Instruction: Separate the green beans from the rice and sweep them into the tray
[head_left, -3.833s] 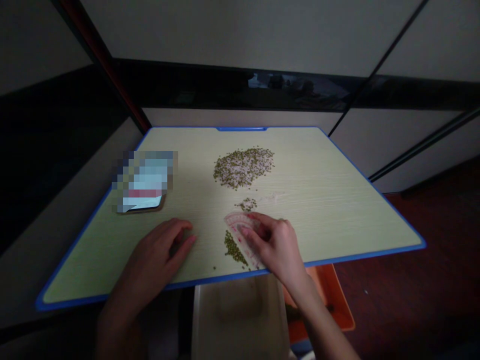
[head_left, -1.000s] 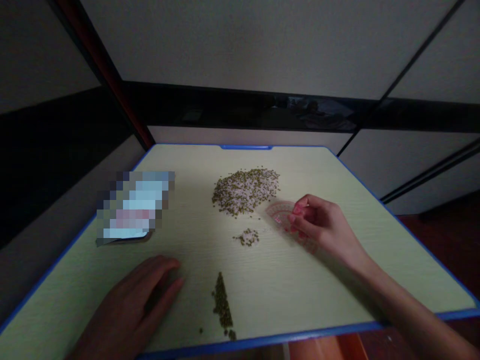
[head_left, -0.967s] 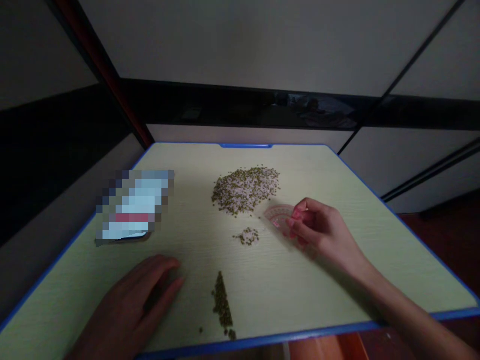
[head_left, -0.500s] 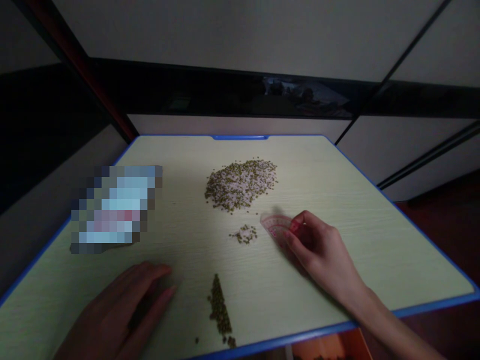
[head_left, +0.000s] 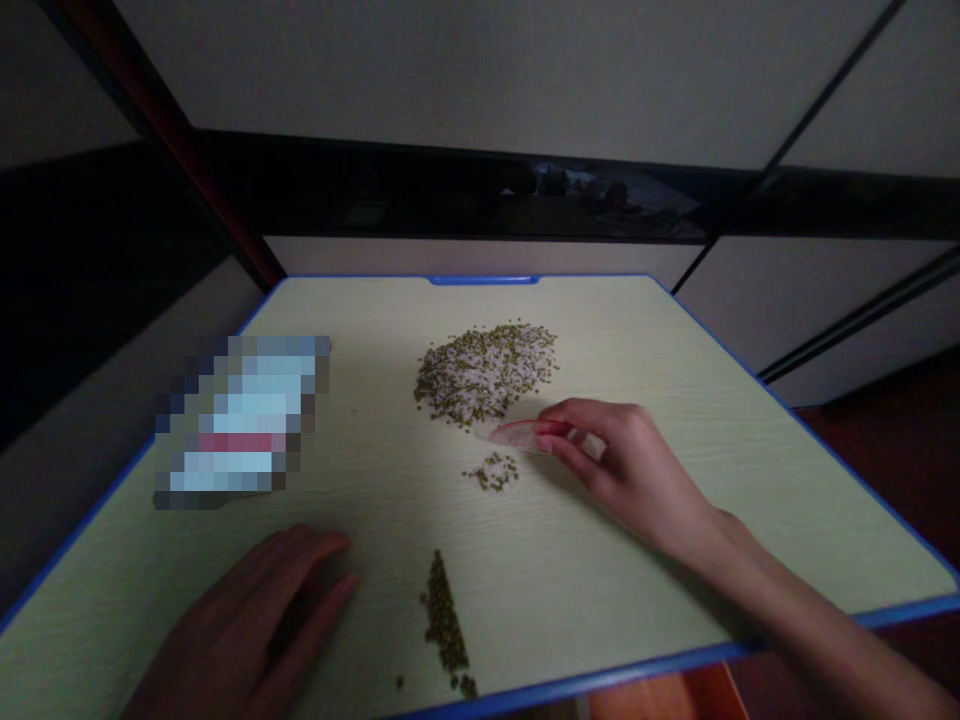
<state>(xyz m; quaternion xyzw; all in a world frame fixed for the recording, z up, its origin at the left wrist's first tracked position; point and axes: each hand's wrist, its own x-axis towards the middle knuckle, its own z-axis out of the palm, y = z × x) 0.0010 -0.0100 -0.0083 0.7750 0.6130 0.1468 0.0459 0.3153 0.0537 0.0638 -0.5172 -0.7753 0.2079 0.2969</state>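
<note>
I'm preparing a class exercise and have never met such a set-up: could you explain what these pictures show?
There is no machine: these are a person's own bare hands. Every picture comes from one camera worn on the head, looking forward and down.

On the blue-edged table lies a large pile of green and whitish grains mixed together. Nearer the person is a small mixed cluster, and nearer again a narrow strip of green grains. At the left lies a flat thing, too pixelated to name.

The right hand pinches a clear plastic piece with red markings. The left hand has curved fingers and nothing visible in its grasp.
</note>
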